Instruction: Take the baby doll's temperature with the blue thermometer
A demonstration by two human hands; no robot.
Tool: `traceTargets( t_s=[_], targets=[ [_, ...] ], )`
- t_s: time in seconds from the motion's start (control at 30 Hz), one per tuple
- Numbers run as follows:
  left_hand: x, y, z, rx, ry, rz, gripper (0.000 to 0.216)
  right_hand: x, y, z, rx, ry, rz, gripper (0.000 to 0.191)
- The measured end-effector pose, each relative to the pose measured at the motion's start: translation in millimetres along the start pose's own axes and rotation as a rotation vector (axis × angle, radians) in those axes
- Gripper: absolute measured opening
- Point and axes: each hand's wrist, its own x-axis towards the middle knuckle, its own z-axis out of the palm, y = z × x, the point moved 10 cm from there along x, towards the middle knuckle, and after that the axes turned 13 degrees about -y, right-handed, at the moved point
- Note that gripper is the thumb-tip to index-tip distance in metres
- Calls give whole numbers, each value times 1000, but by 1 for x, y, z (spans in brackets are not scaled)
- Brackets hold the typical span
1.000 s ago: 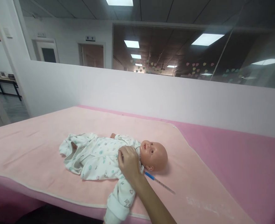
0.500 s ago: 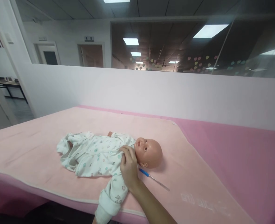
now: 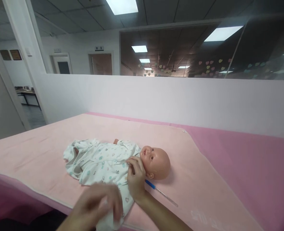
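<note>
A baby doll (image 3: 156,162) in a white printed romper (image 3: 100,162) lies on its back on a light pink blanket (image 3: 47,150), head to the right. My right hand (image 3: 135,176) rests on the doll's chest just below the chin, fingers pinching the romper's collar. My left hand (image 3: 96,205) has come in at the bottom, blurred by motion, over the doll's near sleeve; its fingers look curled around the white cuff. A thin thermometer with a blue end (image 3: 159,192) lies on the blanket beside the doll's head, right of my right wrist.
The blanket covers a darker pink padded table (image 3: 247,173). A white half wall (image 3: 156,99) with glass above runs along the table's far side. A doorway and a corridor with a desk open at the far left.
My left hand has entered from the bottom and reached the doll's near sleeve. My right hand has stayed on the doll's chest by the collar. The view has shifted slightly.
</note>
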Motion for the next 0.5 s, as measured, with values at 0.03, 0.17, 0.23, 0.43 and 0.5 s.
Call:
traceTargets(
  t_s=[0.03, 0.17, 0.23, 0.43, 0.5],
  targets=[
    [8, -10, -25, 10, 86, -14, 35, 0, -1, -1, 10, 4, 0, 32],
    [36, -53, -103, 202, 294, -139, 25, 1, -3, -5, 17, 45, -7, 28],
    [58, -77, -101, 161, 48, -184, 22, 0, -2, -6, 15, 58, -10, 28],
    [80, -120, -106, -18, -120, -174, 17, 1, -1, -3, -23, 44, -31, 27],
    [78, -131, -111, -129, -67, -164, 16, 2, -2, 0, -59, 22, -49, 28]
  ],
)
